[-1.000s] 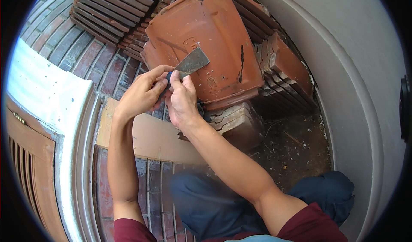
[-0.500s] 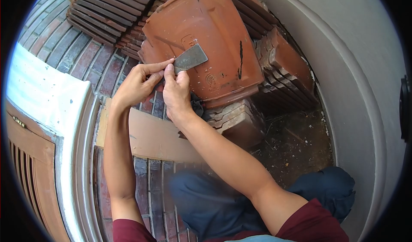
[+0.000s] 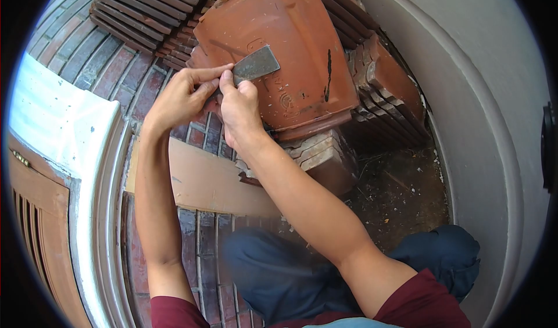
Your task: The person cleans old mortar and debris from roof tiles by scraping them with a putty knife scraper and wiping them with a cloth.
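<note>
A putty knife [image 3: 256, 65] with a flat grey metal blade lies in front of an orange clay roof tile [image 3: 302, 43]. My right hand [image 3: 240, 104] is closed around its lower end, thumb along the blade, and the handle is hidden in the grip. My left hand [image 3: 185, 98] is closed too, its index finger and thumb pressed together at the blade's left edge beside my right thumb. The tile rests tilted on other tiles. It has a raised stamped mark, a dark streak on the right and small white specks.
Stacked roof tiles [image 3: 154, 14] stand at the upper left, with more tiles [image 3: 386, 90] on the right and a few [image 3: 325, 159] below. A curved grey wall [image 3: 482, 95] bounds the right side. A tan board [image 3: 215, 180] lies on the brick paving [image 3: 200, 241]. White ledge [image 3: 52, 107] on the left.
Both hands have moved slightly up and left together with the putty knife, which stays in the grip. The tiles look nearly unchanged.
</note>
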Demonstrator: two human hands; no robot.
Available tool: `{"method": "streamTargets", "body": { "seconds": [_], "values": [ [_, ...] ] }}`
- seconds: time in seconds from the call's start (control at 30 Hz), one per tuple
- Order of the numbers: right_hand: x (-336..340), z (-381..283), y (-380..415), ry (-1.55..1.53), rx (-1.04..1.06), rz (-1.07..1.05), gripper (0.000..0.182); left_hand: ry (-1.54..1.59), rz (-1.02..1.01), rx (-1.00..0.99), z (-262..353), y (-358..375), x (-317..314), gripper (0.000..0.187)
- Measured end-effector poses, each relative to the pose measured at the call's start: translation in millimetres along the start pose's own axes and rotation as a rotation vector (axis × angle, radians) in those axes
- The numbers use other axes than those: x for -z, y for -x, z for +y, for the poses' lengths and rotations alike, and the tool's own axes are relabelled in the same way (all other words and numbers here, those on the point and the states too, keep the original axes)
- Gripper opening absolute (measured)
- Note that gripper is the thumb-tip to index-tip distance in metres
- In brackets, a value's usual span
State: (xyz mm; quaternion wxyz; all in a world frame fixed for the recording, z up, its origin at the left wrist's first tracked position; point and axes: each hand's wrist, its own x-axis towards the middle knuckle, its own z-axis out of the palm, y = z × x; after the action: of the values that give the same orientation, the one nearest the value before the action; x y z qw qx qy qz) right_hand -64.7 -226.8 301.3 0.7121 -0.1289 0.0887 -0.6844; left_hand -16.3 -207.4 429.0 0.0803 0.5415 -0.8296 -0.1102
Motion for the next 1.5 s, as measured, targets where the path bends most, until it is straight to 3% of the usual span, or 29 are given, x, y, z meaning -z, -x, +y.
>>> {"method": "streamTargets", "body": {
  "seconds": [0.1, 0.23, 0.3, 0.47, 0.57, 0.6, 0.8, 1.03, 1.13, 1.27, 1.37, 1.5],
  "values": [
    [-2.9, 1.6, -7.5, -0.033, -0.011, -0.042, 0.038, 0.041, -0.017, 0.056, 4.6, -0.1, 3.8, 0.037],
    [8.7, 3.1, 21.8, 0.235, 0.179, 0.139, 0.036, 0.336, 0.081, 0.073, -4.6, 19.1, -41.9, 0.036],
    [23.4, 10.3, 34.0, 0.581, 0.486, 0.253, 0.033, 0.504, 0.219, 0.061, -21.1, 29.4, -81.6, 0.037],
    [43.2, -5.0, 42.5, 0.876, 0.461, 0.021, 0.032, 1.011, 0.474, 0.014, -34.0, 43.1, -140.2, 0.046],
    [47.4, -7.4, 25.7, 0.909, 0.582, 0.036, 0.033, 1.017, 0.464, 0.072, -23.7, 32.2, -135.1, 0.048],
    [42.3, -21.6, 23.6, 0.936, 0.429, 0.012, 0.034, 1.049, 0.467, 0.096, -18.3, 28.3, -132.2, 0.049],
    [39.7, -41.3, 31.1, 1.08, 0.367, -0.004, 0.034, 1.195, 0.492, 0.197, -0.3, 30.9, -141.4, 0.049],
    [21.4, -51.1, 15.9, 1.024, 0.168, -0.015, 0.038, 1.192, 0.484, 0.169, -4.3, 16.4, -125.3, 0.051],
    [34.0, -36.4, 23.2, 1.028, 0.251, 0.013, 0.037, 1.211, 0.485, 0.214, 4.5, 28.0, -127.6, 0.05],
    [68.7, 5.3, 61.8, 0.863, 0.337, 0.093, 0.032, 0.946, 0.428, 0.256, -8.9, 68.3, -160.3, 0.049],
    [87.9, 36.9, 82.8, 0.584, 0.33, 0.188, 0.034, 0.776, 0.262, 0.16, -30.8, 87.1, -168.5, 0.045],
    [99.9, 53.9, 87.5, 0.321, 0.357, 0.28, 0.036, 0.439, 0.254, 0.08, -14.1, 87.7, -160.8, 0.039]
  ]
}}
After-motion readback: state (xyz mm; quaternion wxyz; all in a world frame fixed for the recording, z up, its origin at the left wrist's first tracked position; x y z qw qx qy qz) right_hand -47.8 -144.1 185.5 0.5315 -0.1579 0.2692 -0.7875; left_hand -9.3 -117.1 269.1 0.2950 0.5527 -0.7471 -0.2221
